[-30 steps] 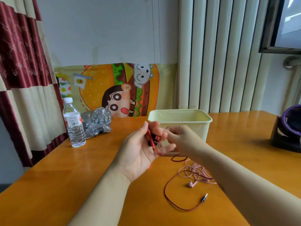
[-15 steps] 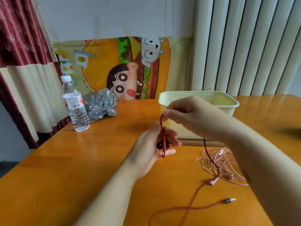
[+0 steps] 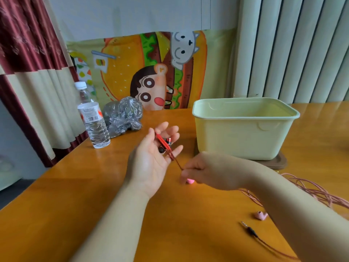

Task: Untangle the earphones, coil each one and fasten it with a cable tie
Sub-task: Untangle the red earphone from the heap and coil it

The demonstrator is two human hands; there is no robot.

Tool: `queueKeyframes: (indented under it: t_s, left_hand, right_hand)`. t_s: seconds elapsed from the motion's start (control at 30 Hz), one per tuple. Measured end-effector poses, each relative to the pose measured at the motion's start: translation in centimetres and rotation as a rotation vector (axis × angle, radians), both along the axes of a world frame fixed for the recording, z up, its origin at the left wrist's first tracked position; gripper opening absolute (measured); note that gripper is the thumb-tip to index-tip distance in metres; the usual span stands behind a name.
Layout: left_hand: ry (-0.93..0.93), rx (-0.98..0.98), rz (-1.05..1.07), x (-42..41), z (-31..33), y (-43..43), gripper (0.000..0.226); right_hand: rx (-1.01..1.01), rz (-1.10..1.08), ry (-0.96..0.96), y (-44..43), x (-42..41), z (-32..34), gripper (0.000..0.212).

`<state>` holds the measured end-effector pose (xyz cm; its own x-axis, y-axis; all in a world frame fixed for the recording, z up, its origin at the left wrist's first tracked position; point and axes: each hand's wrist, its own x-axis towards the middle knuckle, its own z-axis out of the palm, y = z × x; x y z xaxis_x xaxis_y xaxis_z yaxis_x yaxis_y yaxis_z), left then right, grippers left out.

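1. Left hand [image 3: 151, 163], in front of the tub [image 3: 245, 140], lies palm up with fingers spread and relaxed. The red earphone cable [image 3: 164, 144] crosses those fingers, and its black earbuds [image 3: 161, 149] rest at their base.
2. Right hand [image 3: 207, 173], just beside the left, pinches that cable between thumb and fingertip; the short strand between the hands looks taut.
3. Coiling well probably means even turns round the left fingers under light tension, with the plug [image 3: 250, 230] end fed in last.
4. Pink earphones [image 3: 309, 190] lie loose in front of the tub to its right, near the trailing red cable, so they are a likely snag.
5. Bottle [image 3: 93, 121] and plastic bag [image 3: 122, 118] stand left of the tub, well apart from the hands.
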<state>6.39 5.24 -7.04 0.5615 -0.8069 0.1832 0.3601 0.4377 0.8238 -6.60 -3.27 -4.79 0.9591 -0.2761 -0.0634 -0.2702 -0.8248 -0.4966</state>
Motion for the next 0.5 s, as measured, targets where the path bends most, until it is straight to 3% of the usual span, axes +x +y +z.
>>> queueKeyframes:
  t_s: [0.1, 0.23, 0.37, 0.5]
  left_hand:
    - [-0.275, 0.141, 0.032, -0.2, -0.5, 0.2, 0.038]
    - [-0.367, 0.214, -0.206, -2.0, -0.7, 0.3, 0.037]
    - [-0.266, 0.17, -0.42, -2.8, -0.6, 0.5, 0.037]
    - [-0.004, 0.014, -0.589, -2.3, 0.1, 0.8, 0.027]
  right_hand:
    - [-0.042, 0.026, -0.06, 0.7, -0.9, 2.0, 0.028]
    - [-0.106, -0.119, -0.439, -0.2, -2.2, 4.1, 0.031]
    - [0.019, -0.264, -0.639, -2.0, -2.2, 3.3, 0.03]
    - [0.152, -0.218, -0.475, -1.9, -0.9, 0.5, 0.039]
